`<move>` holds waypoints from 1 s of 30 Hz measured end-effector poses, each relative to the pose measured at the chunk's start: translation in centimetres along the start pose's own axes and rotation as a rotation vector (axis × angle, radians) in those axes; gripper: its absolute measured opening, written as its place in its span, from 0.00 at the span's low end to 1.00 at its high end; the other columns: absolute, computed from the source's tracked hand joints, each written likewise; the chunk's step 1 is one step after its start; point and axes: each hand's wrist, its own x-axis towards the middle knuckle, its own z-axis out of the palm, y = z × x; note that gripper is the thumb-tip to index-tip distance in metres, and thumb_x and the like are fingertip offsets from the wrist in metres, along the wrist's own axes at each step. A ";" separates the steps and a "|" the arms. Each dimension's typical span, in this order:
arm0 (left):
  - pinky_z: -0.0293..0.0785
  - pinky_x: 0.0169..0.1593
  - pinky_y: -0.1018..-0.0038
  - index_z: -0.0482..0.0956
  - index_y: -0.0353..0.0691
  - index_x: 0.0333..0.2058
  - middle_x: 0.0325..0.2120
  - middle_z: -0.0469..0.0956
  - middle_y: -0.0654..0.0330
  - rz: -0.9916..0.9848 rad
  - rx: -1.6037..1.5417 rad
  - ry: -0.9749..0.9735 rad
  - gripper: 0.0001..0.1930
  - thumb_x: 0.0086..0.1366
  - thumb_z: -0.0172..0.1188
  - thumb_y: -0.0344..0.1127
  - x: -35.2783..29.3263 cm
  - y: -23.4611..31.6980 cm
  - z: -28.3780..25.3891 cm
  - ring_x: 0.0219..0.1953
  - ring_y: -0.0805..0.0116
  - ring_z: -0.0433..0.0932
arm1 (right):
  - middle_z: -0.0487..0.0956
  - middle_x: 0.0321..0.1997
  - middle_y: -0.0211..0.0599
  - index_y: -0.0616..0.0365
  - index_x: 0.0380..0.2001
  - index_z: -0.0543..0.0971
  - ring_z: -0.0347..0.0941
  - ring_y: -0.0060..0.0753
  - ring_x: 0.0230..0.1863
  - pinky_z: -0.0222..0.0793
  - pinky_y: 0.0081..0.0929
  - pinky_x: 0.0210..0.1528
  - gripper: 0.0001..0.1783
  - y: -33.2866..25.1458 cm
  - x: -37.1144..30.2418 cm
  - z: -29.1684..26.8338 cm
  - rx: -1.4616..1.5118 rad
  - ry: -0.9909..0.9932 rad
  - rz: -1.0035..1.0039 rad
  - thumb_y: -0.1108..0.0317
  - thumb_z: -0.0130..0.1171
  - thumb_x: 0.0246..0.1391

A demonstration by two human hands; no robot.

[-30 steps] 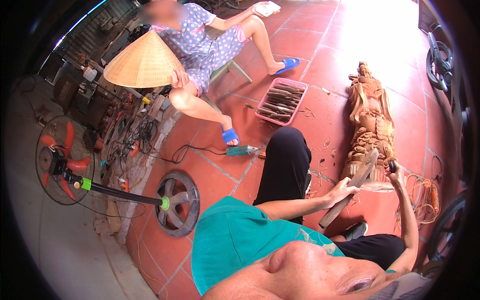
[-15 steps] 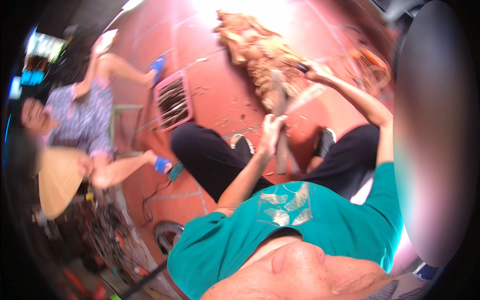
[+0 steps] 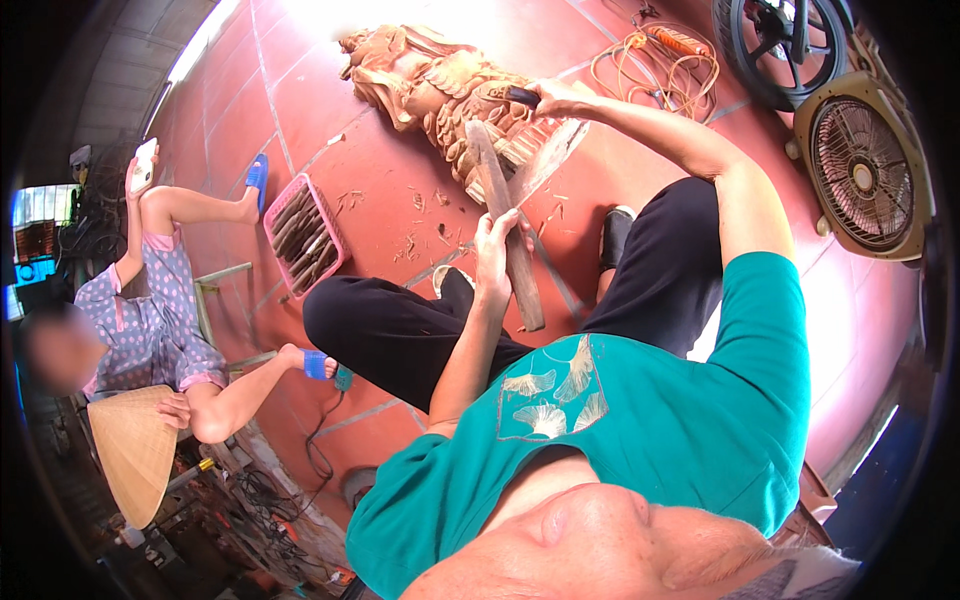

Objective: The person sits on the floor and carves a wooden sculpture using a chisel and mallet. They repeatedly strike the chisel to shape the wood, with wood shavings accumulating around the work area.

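Observation:
On the red tiled floor lies a carved wooden sculpture point(image 3: 440, 85) with layered, rippling relief. My left hand point(image 3: 497, 250) is closed around a long, flat wooden bar point(image 3: 508, 215), whose far end overlaps the near side of the carving. At the carving's right part my right hand point(image 3: 556, 98) grips a tool with a black cylindrical handle point(image 3: 523, 95). The working end of that tool cannot be made out against the wood. Wood chips point(image 3: 440, 235) are scattered on the tiles left of the bar.
A pink basket point(image 3: 337, 228) at the left holds several slender wooden-handled tools. Beyond it sits another person point(image 3: 165, 310) with a phone point(image 3: 146, 165) and a conical hat point(image 3: 133, 450). Orange cable point(image 3: 680, 70), a wheel point(image 3: 785, 45) and a box fan point(image 3: 865, 165) stand at the right.
My view has shifted, bringing the fan and wheel into sight at the right. Both hands keep their holds; the bar now tilts the other way, its far end leaning left.

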 end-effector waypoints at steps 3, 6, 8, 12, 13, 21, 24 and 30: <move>0.73 0.21 0.76 0.67 0.41 0.39 0.26 0.78 0.62 -0.015 0.006 0.002 0.12 0.67 0.59 0.40 0.2 0.1 0.1 0.19 0.73 0.76 | 0.78 0.24 0.29 0.58 0.38 0.81 0.74 0.22 0.24 0.71 0.27 0.24 0.16 0.4 0.4 -0.1 0.055 -0.066 -0.080 0.73 0.64 0.41; 0.73 0.21 0.76 0.67 0.42 0.40 0.26 0.78 0.62 -0.012 0.000 0.013 0.12 0.67 0.60 0.40 -0.1 0.3 0.0 0.19 0.73 0.76 | 0.78 0.24 0.29 0.55 0.40 0.82 0.74 0.20 0.26 0.71 0.26 0.26 0.19 -1.2 -0.1 0.1 -0.046 -0.082 -0.006 0.75 0.63 0.39; 0.73 0.21 0.76 0.67 0.42 0.40 0.26 0.78 0.62 -0.008 0.000 0.009 0.12 0.67 0.60 0.40 -0.2 0.3 0.1 0.19 0.73 0.76 | 0.78 0.23 0.31 0.55 0.38 0.81 0.75 0.23 0.26 0.71 0.28 0.28 0.18 -1.9 -0.4 0.2 -0.086 -0.062 0.003 0.73 0.62 0.39; 0.73 0.21 0.75 0.67 0.42 0.40 0.26 0.78 0.62 -0.013 0.008 0.004 0.12 0.67 0.60 0.39 0.0 0.3 0.3 0.19 0.73 0.76 | 0.82 0.27 0.41 0.51 0.36 0.83 0.81 0.40 0.31 0.75 0.40 0.34 0.13 -2.7 -0.3 0.3 -0.372 -0.015 -0.044 0.70 0.61 0.42; 0.73 0.21 0.75 0.67 0.42 0.40 0.26 0.78 0.62 -0.015 0.011 0.004 0.12 0.67 0.59 0.39 0.1 0.3 0.2 0.19 0.73 0.76 | 0.82 0.28 0.43 0.51 0.37 0.82 0.81 0.42 0.33 0.75 0.42 0.35 0.14 -2.9 -0.3 0.5 -0.425 -0.009 -0.042 0.70 0.61 0.43; 0.73 0.22 0.76 0.67 0.41 0.39 0.26 0.78 0.61 0.001 0.012 -0.008 0.12 0.67 0.59 0.39 -0.1 0.3 0.1 0.19 0.72 0.76 | 0.80 0.24 0.43 0.55 0.32 0.80 0.79 0.44 0.29 0.72 0.44 0.34 0.14 -3.2 -0.4 1.2 -0.424 0.030 -0.054 0.69 0.60 0.36; 0.73 0.22 0.76 0.67 0.41 0.39 0.26 0.78 0.61 0.005 0.006 -0.019 0.12 0.67 0.60 0.39 0.0 0.2 0.0 0.19 0.72 0.76 | 0.79 0.24 0.42 0.55 0.33 0.80 0.79 0.42 0.28 0.72 0.43 0.30 0.15 -2.8 -0.2 1.0 -0.398 0.015 -0.046 0.70 0.60 0.36; 0.73 0.22 0.76 0.67 0.41 0.39 0.26 0.78 0.61 -0.005 0.016 -0.008 0.12 0.67 0.60 0.39 0.1 0.3 0.5 0.19 0.72 0.76 | 0.78 0.23 0.34 0.56 0.35 0.81 0.76 0.29 0.24 0.71 0.33 0.24 0.14 -0.5 0.2 -0.1 -0.123 -0.027 0.068 0.71 0.62 0.39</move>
